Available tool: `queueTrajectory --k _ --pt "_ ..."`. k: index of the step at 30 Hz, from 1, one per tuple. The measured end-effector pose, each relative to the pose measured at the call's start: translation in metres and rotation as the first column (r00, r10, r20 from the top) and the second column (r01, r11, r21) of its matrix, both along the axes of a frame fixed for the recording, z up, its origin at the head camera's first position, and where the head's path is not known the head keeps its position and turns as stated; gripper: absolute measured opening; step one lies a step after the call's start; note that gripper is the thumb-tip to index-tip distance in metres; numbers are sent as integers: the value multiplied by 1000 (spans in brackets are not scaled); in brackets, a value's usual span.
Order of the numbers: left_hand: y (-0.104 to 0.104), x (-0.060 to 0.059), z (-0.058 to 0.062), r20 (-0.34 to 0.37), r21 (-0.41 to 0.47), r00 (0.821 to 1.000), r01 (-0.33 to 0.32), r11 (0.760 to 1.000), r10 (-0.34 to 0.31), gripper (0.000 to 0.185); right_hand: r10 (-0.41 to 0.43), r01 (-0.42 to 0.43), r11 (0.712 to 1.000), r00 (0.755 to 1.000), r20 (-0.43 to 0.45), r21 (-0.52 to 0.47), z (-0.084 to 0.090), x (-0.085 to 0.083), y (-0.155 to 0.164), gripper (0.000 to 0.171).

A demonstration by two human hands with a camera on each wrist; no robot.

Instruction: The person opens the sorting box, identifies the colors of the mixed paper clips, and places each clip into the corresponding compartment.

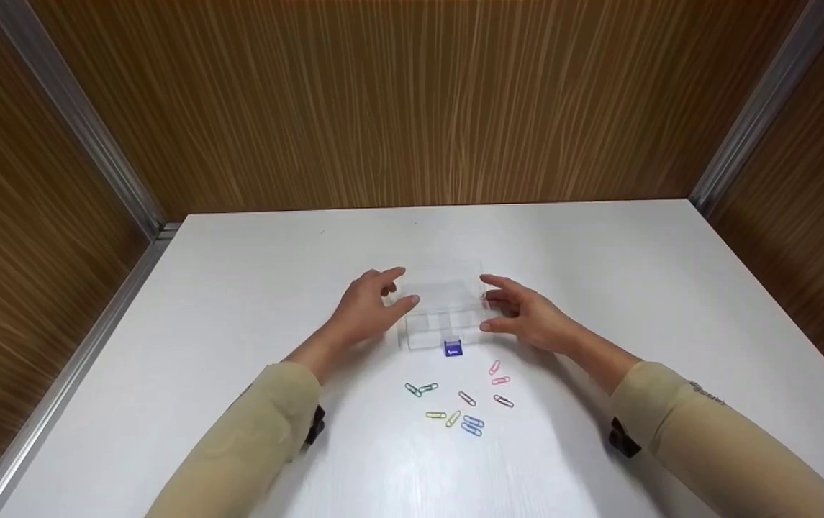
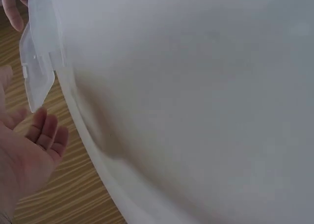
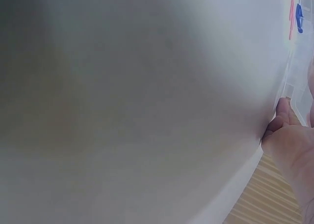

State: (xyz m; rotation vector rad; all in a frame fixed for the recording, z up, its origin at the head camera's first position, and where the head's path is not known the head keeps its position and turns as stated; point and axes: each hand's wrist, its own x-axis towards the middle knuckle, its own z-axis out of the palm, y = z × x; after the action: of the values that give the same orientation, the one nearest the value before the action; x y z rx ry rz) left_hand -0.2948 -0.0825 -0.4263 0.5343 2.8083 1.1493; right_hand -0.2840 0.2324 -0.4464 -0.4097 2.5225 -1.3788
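A white table fills a wood-panelled corner, its far edge against the back wall and its left edge running beside a metal rail. The clear plastic compartment box sits near the table's middle, with wide bare tabletop behind it and out to both sides, well clear of every edge. On the box's front wall is a small blue latch, and just in front of that, toward the person, coloured paper clips lie scattered loose on the table. The left hand is at the box's left end, fingers spread and gently bent, the thumb reaching to the box's near-left corner; whether the fingertips actually touch the plastic I cannot tell from the head view, and in the left wrist view the palm is open, a short way from the box's edge. The right hand is at the box's right end, fingers loosely spread, fingertips against the side wall, the thumb pressed to the rim.
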Motion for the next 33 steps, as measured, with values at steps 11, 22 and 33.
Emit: queueTrajectory --k 11,22,33 --pt "-3 15 -7 27 -143 991 131 981 -128 75 -1 1 1000 1000 0 -5 0 0 0 92" --pt "-1 10 -9 104 -78 990 99 992 -90 72 9 -9 1000 1000 -22 -8 0 1 -1 90" --pt "1 5 -11 236 10 969 68 998 -68 70 5 -5 1000 1000 -3 10 1 0 0 90"
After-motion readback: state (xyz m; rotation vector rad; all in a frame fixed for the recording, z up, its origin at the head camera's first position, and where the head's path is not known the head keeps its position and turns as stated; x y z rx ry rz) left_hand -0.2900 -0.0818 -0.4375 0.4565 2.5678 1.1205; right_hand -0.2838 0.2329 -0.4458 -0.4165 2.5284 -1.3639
